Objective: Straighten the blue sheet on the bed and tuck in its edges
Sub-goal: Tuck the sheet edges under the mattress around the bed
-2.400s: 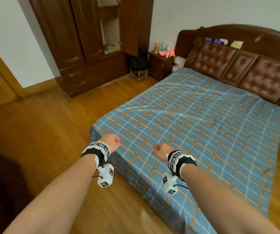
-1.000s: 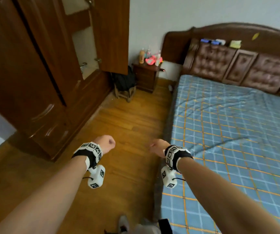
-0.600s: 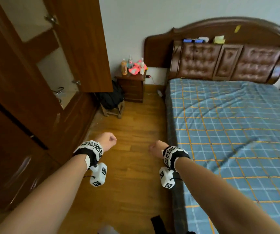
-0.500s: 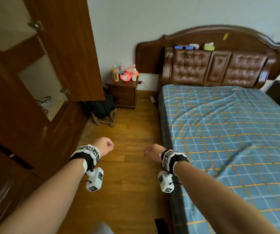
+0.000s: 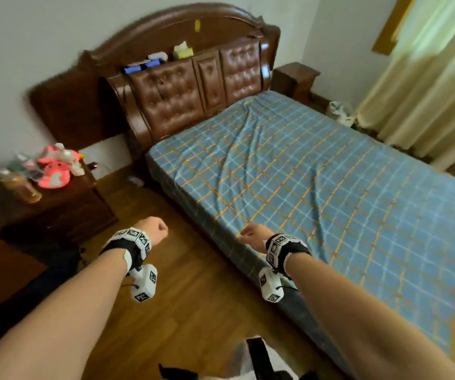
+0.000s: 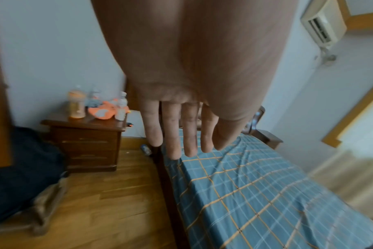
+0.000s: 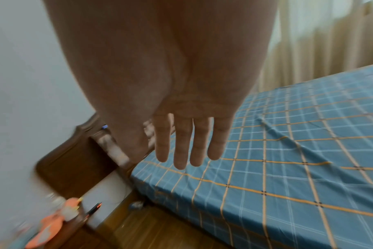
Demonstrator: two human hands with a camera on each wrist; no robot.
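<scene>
Along the bed's (image 5: pixel 215 239) left edge, the blue sheet (image 5: pixel 316 187) lies spread with creases running from the head corner. Your left hand (image 6: pixel 181 118) and right hand (image 7: pixel 187 134) hang empty, fingers straight. Tugging one side alone could drag tucked edges loose opposite.

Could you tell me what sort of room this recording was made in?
Most likely a home bedroom: a bed covered by a blue checked sheet, a carved wooden headboard with padded panels, and a bedside cabinet with bottles and a pink soft toy on it.
</scene>
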